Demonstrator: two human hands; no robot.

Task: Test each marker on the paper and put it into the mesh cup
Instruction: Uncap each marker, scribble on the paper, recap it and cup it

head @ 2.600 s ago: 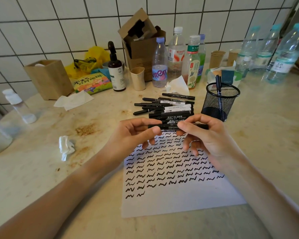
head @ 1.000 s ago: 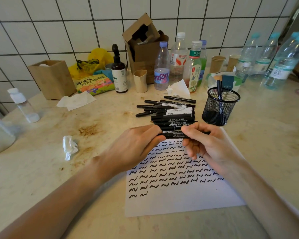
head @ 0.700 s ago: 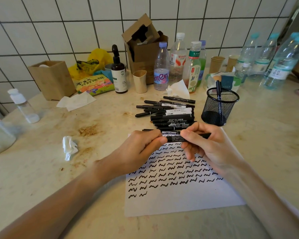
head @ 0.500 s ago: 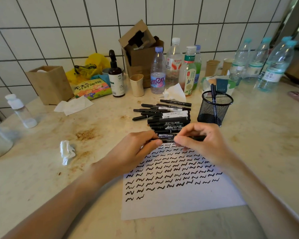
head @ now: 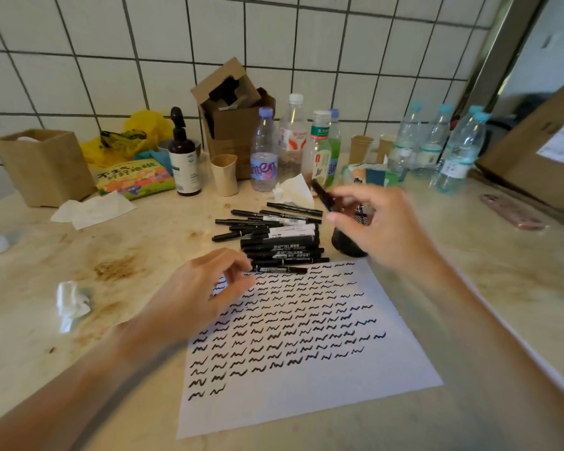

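My right hand is lifted over the black mesh cup, which it mostly hides. It pinches a black marker, blurred and tilted, just left of the cup's top. My left hand hovers at the top-left corner of the white paper, fingers loosely curled and holding nothing. Its fingertips are beside the end of a marker lying along the paper's top edge. Several more black markers lie in a pile behind it. Rows of black squiggles cover the paper.
Plastic bottles, an open cardboard box, a paper cup and a dark pump bottle stand along the tiled wall. A crumpled tissue lies at left, a pink phone at right.
The marker that both hands held over the paper is now in my right hand alone, carried up and right to the mesh cup. My left hand let go and stayed by the paper's corner.
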